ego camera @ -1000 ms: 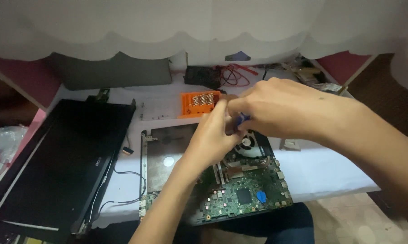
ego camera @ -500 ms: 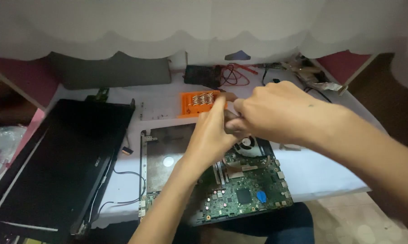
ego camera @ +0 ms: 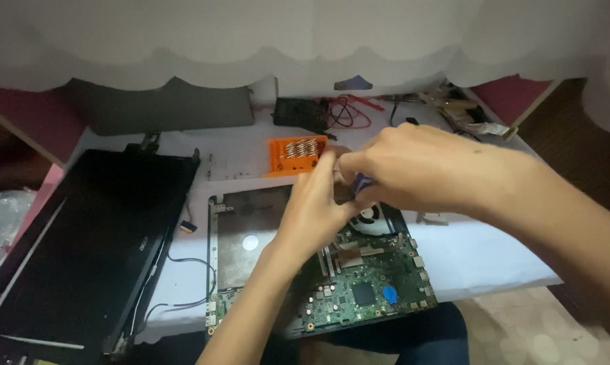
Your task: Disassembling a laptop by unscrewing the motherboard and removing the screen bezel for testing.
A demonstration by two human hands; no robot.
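Observation:
An opened laptop base (ego camera: 251,230) lies on the white table, its green circuit board (ego camera: 366,290) and round fan (ego camera: 372,216) exposed. Both hands meet above the fan. My left hand (ego camera: 315,203) comes up from below, fingers curled against the right one. My right hand (ego camera: 413,165) reaches in from the right and pinches a small blue-handled tool (ego camera: 362,182), mostly hidden by the fingers. What the left fingers grip is hidden.
A detached black laptop screen (ego camera: 82,257) lies at the left with loose thin cables (ego camera: 183,270). An orange bit holder (ego camera: 297,155) sits behind the hands. A black box with red wires (ego camera: 318,111) and a dark cover (ego camera: 163,105) lie at the back.
Both hands shifted slightly left and closer together over the fan; the right hand now covers more of the blue tool.

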